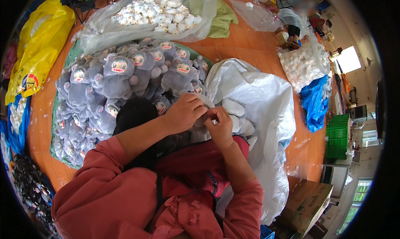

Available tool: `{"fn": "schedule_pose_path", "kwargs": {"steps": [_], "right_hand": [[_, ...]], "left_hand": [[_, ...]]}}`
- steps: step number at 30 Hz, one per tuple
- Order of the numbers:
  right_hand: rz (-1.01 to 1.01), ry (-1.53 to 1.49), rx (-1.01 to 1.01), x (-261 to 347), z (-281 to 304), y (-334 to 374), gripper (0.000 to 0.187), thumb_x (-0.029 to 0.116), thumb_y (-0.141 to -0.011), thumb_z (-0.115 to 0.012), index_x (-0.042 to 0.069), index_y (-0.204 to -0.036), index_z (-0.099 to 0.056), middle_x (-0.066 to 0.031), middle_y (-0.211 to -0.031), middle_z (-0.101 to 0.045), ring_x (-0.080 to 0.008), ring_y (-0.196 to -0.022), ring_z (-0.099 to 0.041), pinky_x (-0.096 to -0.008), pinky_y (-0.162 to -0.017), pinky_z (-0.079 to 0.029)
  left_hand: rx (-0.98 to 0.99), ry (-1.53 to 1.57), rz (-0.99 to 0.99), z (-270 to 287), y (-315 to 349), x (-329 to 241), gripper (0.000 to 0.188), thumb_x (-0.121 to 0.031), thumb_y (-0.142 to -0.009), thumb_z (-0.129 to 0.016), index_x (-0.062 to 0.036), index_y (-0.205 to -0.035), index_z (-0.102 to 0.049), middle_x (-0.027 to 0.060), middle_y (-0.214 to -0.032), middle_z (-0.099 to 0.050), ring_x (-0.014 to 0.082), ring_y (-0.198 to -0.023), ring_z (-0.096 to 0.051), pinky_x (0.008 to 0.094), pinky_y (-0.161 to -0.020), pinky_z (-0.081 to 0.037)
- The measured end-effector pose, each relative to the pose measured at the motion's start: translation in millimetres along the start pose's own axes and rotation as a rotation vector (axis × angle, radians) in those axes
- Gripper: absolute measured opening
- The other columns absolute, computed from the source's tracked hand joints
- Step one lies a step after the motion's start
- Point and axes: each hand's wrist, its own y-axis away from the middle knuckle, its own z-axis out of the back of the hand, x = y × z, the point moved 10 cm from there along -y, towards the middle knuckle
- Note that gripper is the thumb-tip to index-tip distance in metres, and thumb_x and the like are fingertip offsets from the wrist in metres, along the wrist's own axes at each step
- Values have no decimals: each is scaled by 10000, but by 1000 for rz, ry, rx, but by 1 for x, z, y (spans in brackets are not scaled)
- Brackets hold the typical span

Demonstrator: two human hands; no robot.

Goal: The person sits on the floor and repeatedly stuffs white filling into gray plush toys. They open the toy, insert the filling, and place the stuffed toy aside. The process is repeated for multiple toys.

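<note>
My left hand [185, 113] is closed around a pale grey-white plush piece [204, 100], which shows just beyond its fingers. Right beside it, my right hand [219, 123] has thumb and fingers pinched together, close to the same piece; what lies between those fingertips is too small to make out. Several more pale plush pieces [233, 108] lie just past my right hand, at the mouth of a white woven sack [268, 101]. To the left, a big heap of grey plush dolls [118, 78] with painted faces reaches almost to my left hand.
Beyond the dolls, a clear plastic bag [98, 37] holds many small white stuffed pieces [156, 14]. A yellow bag [39, 43] stands far left. On the right are a blue bag [314, 101], a green crate [337, 135] and a cardboard box [306, 203]. People sit at the far right.
</note>
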Motion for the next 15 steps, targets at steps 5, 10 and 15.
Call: {"fn": "schedule_pose_path", "kwargs": {"steps": [5, 10, 15], "right_hand": [[25, 37, 4, 1, 4, -2, 164, -81, -741, -634, 24, -854, -580, -55, -826, -582, -139, -686, -594, -257, -632, -489], [81, 185, 55, 8, 6, -9, 207, 27, -723, -699, 48, -909, -611, -92, -903, -621, -302, -853, -614, -400, -753, -503], [-113, 174, 302, -19, -11, -1, 264, 115, -747, -723, 57, -987, -630, -116, -1028, -623, -353, -951, -602, -437, -819, -481]], "left_hand": [[81, 169, 169, -18, 8, 17, 219, -27, -768, -691, -46, -949, -570, 100, -878, -576, 311, -867, -582, 408, -770, -488], [151, 447, 437, -38, 22, 39, 222, -17, -808, -684, -35, -967, -530, 134, -889, -576, 330, -824, -600, 413, -735, -488], [296, 589, 544, -47, 24, 38, 173, -6, -834, -657, -40, -949, -532, 135, -900, -578, 316, -826, -606, 403, -722, -480]]}}
